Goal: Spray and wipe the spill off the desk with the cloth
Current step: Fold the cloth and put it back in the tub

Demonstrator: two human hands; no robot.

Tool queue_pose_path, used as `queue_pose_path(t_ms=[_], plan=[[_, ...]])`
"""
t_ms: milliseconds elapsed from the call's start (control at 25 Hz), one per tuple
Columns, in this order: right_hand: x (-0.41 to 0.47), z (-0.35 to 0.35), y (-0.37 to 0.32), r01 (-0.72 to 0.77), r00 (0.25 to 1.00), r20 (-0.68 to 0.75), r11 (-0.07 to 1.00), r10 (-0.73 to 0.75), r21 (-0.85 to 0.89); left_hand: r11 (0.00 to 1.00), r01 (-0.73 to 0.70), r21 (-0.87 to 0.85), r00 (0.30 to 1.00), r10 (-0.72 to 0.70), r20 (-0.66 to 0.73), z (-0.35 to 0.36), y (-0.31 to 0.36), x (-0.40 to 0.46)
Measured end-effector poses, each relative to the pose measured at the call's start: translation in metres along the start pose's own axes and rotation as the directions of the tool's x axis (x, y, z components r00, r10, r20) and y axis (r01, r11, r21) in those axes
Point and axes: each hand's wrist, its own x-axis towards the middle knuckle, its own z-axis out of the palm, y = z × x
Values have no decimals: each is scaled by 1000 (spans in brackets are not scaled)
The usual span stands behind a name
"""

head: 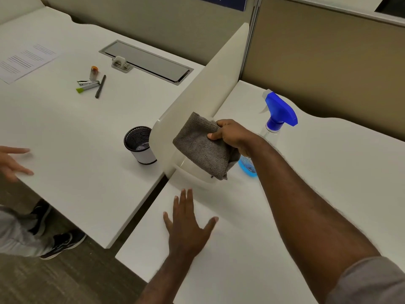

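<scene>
Head view showed the right hand (230, 137) raised above the near surface (241, 249), pinching a folded grey cloth (201, 150) between thumb and fingers so that it hung clear of the top, just in front of the rounded end of the cream divider panel (197, 84). The left hand (188, 227) lay flat and spread near the front-left edge of that same surface, holding nothing.

The spray bottle (276, 119) stood upright behind the right wrist, toward the back of the surface, with blue liquid showing low in its body; neither hand touched it. No spill could be made out on the white top (a faint sheen near the divider's foot was too vague to call), so I could not tell whether spraying had been done. By my reading the cloth was in hand but no wiping contact existed at this instant, which left the wipe itself either unfinished or unstarted.

On the neighbouring surface to the left sat a mesh cup (140, 145) near its right edge, clear of the work, and another person's hand (13, 161) rested at its left edge.
</scene>
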Motion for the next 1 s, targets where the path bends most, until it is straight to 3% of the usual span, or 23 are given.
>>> queue_pose_path(t_ms=[80, 240, 560, 1000], plan=[[1, 2, 3, -9, 1000, 3, 1000, 9, -3, 994, -34, -102, 988, 18, -152, -14, 7, 10], [2, 7, 4, -24, 998, 58, 1000, 25, -15, 989, -139, -57, 939, 114, -325, -39, 16, 34], [11, 9, 3, -61, 997, 41, 997, 63, -53, 912, -338, 231, 893, 388, -228, -62, 21, 64], [31, 24, 16, -105, 993, 30, 960, 116, -260, 815, -349, 463, 889, 444, -111, -59, 5, 80]])
